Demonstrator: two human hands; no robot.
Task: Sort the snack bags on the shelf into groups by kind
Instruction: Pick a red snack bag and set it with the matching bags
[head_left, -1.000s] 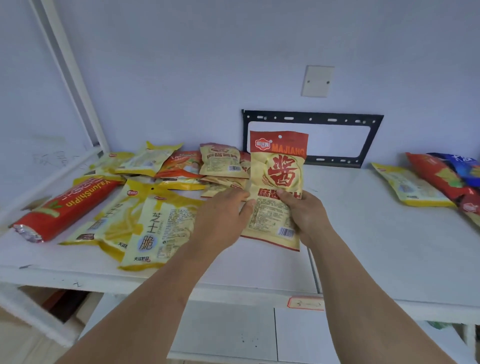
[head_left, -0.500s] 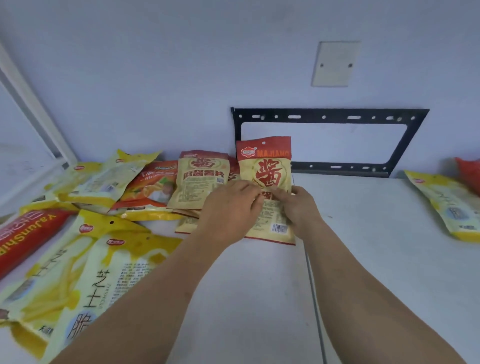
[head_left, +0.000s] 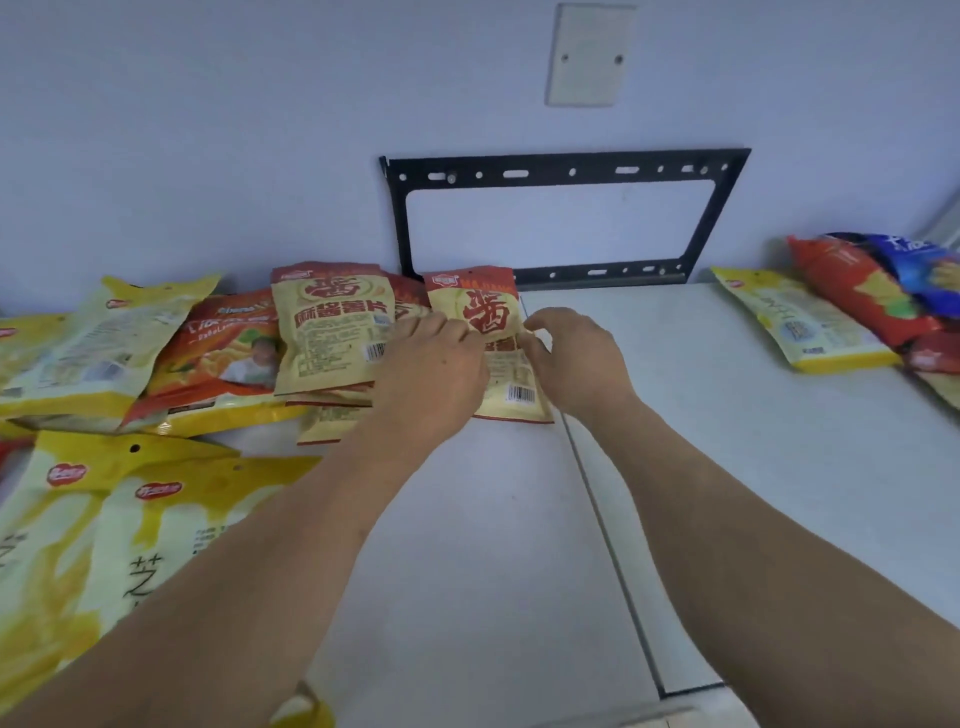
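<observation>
Cream-and-red plastic snack bag (head_left: 491, 312) with a large red character lies flat near the back of the white shelf (head_left: 701, 415), its top edge close to the pale wall, just right of a stack of matching cream-and-red bags (head_left: 327, 332). Both hands are on it. The left hand (head_left: 434, 364) rests palm-down over its left edge and over the near corner of the stack, fingers laid fairly flat and pressing rather than curling. The right hand (head_left: 574, 353) sits at the bag's right side, fingers bent, thumb and forefinger tips meeting on the film at mid-height in a light pinch.

Left of the stack lies an orange bag (head_left: 228, 353), then pale yellow bags (head_left: 98, 343) overlapping one another, with two large yellow-and-white bags (head_left: 130, 519) nearer the front. Well apart at the right end lie a yellow bag (head_left: 800, 322), a red bag (head_left: 857, 286) and a blue bag (head_left: 919, 265), overlapping. A black metal bracket (head_left: 566, 171) is fixed to the wall behind, with a blank white cover plate (head_left: 589, 54) above.
</observation>
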